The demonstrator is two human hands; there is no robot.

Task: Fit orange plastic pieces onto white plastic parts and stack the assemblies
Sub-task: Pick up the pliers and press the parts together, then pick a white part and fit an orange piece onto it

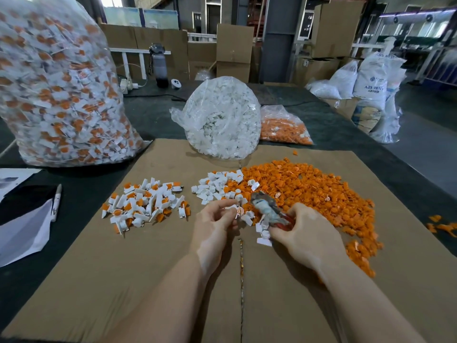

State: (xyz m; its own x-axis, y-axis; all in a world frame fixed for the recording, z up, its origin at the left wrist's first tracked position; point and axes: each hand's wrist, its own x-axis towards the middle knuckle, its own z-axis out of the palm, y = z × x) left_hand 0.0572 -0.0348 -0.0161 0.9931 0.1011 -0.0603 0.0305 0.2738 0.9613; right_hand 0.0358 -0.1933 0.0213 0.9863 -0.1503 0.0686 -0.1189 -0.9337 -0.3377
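Your left hand (217, 219) pinches a small white part (231, 208) with a bit of orange piece (239, 211) at its tip. Your fingers are curled round it, just in front of the loose white pile (217, 185). Your right hand (304, 231) is curled round a tool with red handles (272, 212). The tool's head is wrapped in something grey, and it is blurry, so I cannot tell what kind of tool it is.

I think you are on the fitting step now. To do it well, hold the white part steady with your left fingertips. Keep them off the spot where the orange piece goes. Bring the tool head in slowly. Squeeze gently, so the orange piece sits flat and does not tip. If it looks crooked, stop and set it straight first.

The white part in your fingers seems to lie sideways, with its long side going left to right. The orange end points right, toward the tool. It is tiny and partly hidden, so I am not sure.

The tool slants, with its head up and to the left and its handles down in your right palm.

When it is done, the piece belongs with the finished pile (146, 204) on the left of the cardboard (123, 268). The big orange heap (309, 189) is on the right, near your tool hand.
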